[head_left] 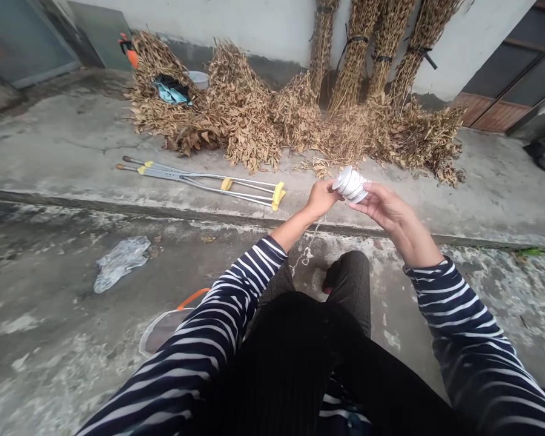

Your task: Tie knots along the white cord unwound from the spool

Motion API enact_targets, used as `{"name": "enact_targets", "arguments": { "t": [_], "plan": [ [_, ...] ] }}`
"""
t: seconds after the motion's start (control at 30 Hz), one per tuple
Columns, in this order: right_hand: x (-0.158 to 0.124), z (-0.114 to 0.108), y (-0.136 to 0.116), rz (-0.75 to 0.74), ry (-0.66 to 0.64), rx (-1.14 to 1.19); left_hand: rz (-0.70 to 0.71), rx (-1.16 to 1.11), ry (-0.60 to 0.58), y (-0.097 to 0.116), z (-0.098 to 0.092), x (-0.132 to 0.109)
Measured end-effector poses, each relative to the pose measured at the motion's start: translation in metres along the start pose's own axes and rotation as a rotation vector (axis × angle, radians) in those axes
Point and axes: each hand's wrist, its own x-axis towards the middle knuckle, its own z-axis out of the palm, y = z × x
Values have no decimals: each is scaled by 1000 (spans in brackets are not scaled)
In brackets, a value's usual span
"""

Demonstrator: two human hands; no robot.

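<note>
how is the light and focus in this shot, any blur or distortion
Head view: flat soft daylight, faint shadows, no glare; white roll, left hand and right hand sharp; wide lens slants the right door and stretches the sleeves.

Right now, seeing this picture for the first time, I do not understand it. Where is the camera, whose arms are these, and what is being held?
There is no machine here. A person wears one camera on the head, and it looks forward and down, so the striped sleeves are the person's own arms. The right hand holds a white spool, and the left hand pinches its other end. A thin string hangs below the hands. The person sits above a stained concrete floor. On it lie a pair of crutches with yellow pads and a crumpled plastic bag. Bundles of dry leafy plants are piled against the wall.
</note>
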Motion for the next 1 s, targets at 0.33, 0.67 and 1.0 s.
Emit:
{"name": "enact_targets", "arguments": {
  "t": [0.33, 0.67, 1.0],
  "plan": [
    [4, -1, -4, 67, 70, 79, -214, -222, -276, 15, -13, -14],
    [-3, -4, -2, 88, 48, 83, -245, -287, -318, 10, -16, -12],
    [-5, -3, -3, 86, 25, 69, -353, -268, -398, 16, -20, -9]
  ]
}}
